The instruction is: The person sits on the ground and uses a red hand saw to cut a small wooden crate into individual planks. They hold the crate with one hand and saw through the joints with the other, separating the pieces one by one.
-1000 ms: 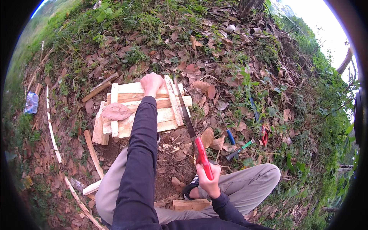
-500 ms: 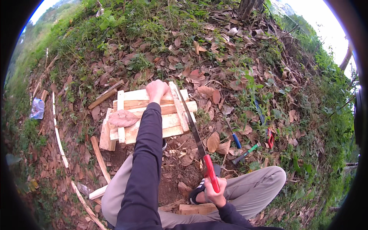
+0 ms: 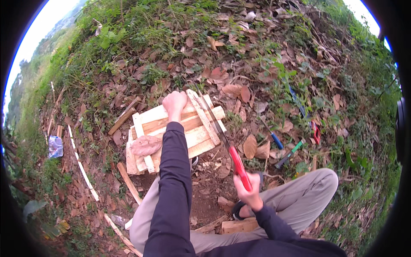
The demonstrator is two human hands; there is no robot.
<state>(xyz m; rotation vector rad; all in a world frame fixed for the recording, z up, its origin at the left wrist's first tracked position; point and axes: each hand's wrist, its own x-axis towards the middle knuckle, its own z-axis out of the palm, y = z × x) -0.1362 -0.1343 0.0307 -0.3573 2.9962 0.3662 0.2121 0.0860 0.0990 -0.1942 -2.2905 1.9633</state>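
My right hand [image 3: 249, 190] is wrapped round the red handle of a handsaw [image 3: 240, 168]. Its dark blade slants away along the right end of a panel of pale wooden boards [image 3: 156, 114], just outside a narrow cross strip [image 3: 203, 118]. How deep the teeth sit in the wood cannot be made out. My left hand [image 3: 174, 103] is closed at the panel's far edge, pressing on it; its fingertips are hidden. A second cross strip [image 3: 143, 141] lies over the panel's left end. Beside my left forearm, a dry brown leaf [image 3: 146, 145] rests on the boards.
Right of the panel lie a blue-handled tool [image 3: 277, 141], a green-and-black-handled tool [image 3: 290, 153] and a red-handled tool with a blue blade [image 3: 315, 132]. Wood strips [image 3: 83, 167] and a clear plastic bag [image 3: 55, 146] lie left. A wood block [image 3: 239, 225] sits between my legs.
The saw has slid forward, bringing its handle and my right hand closer to the panel. My left hand stays on the boards. The whole view has shifted and tilted slightly.
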